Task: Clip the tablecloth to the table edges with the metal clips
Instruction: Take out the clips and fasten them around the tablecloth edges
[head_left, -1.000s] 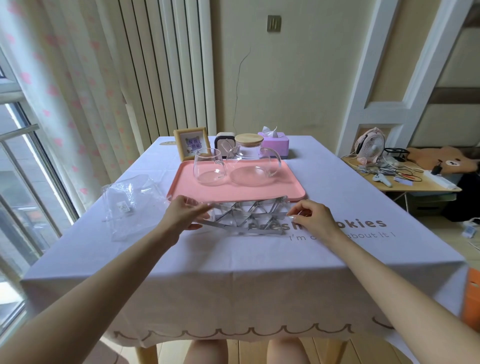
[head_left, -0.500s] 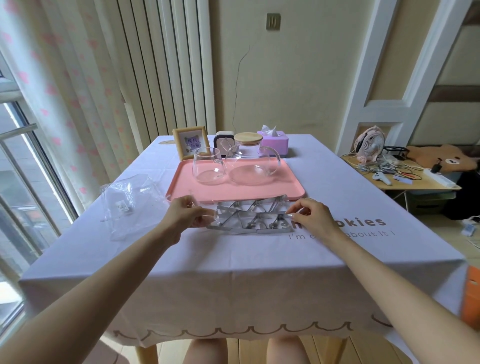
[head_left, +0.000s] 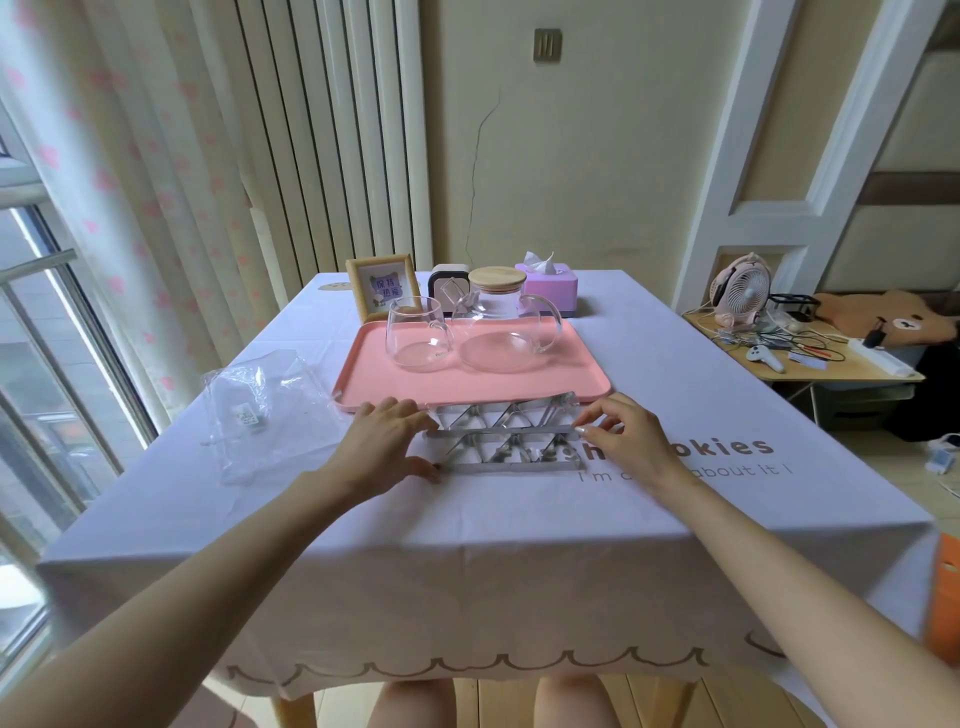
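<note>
Window and curtain (head_left: 130, 171) at left; pale lilac tablecloth (head_left: 467, 561) over table, bearing plastic bag (head_left: 260, 410), pink tray (head_left: 470, 387); side desk (head_left: 810, 358) at right. Metal clips (head_left: 506, 441): shiny triangular rows, lying just before the tray. Left hand (head_left: 382, 447) and right hand (head_left: 626, 439) pinch the cluster's ends, fingers curled.

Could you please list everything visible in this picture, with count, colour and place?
tablecloth: one, pale lilac, covering the table
metal clips: one bunch, silver, on the cloth before the tray
tray: one, pink, table centre
glass cup: one, clear, on tray
glass teapot: one, clear, wooden lid, on tray
plastic bag: one, clear, left of tray
picture frame: one, wooden, behind tray
tissue box: one, purple, far end
fan: one, pink, side table
left hand: on the clips' left end
right hand: on the clips' right end
</note>
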